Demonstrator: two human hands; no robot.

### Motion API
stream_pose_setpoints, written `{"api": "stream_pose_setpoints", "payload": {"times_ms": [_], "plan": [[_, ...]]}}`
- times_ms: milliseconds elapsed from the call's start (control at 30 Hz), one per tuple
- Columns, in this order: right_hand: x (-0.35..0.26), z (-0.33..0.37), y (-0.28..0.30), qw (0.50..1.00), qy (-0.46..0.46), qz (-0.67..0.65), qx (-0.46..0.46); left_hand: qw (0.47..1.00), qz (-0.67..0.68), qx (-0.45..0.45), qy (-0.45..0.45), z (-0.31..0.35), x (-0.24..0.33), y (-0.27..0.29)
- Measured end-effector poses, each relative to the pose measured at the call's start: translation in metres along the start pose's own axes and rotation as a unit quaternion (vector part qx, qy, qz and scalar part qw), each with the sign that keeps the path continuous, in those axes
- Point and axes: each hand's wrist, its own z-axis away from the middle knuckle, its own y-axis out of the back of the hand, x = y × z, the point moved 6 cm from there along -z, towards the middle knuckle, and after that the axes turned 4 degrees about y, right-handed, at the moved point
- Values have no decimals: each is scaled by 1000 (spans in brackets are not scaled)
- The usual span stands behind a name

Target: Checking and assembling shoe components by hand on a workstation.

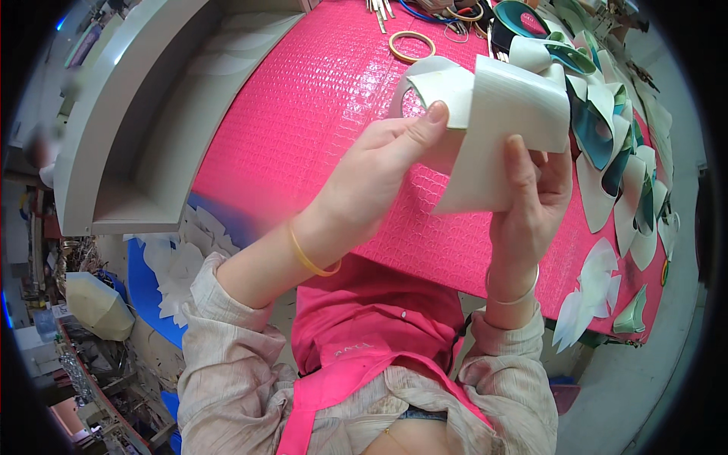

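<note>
Glossy pink covering spans the desk (303, 144), with a pale wall or floor (667, 334) beyond its right side and a grey open-fronted cabinet (83, 167) along its left. A heap of white and teal curved pieces (599, 186) lines the desk's right edge; which are finished cannot be told. Over the desk's middle, the right hand's (527, 201) grip pinches a white sheet (485, 167), while the left's (364, 171) pinches a smaller white piece (440, 91). Neither is set down, so handling seems midway; whether they are joined is unclear. A tape ring (413, 60) lies toward the desk's far edge.
</note>
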Motion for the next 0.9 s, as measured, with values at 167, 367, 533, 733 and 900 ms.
{"api": "stream_pose_setpoints", "payload": {"times_ms": [167,367,533,733,900], "plan": [[6,-1,-4,1000,-6,15,-20,999,-33,-2,3,3,1,1],[5,0,-1,999,-7,28,-23,1000,24,14,-4,1,1,-3],[4,3,2,999,-6,35,-12,999,35,-28,-1,1,0,-2],[5,3,3,997,-9,78,-1,982,-185,30,14,-2,5,-7],[2,29,7,995,45,94,-1,985,-171,36,-13,-34,34,-8]]}}
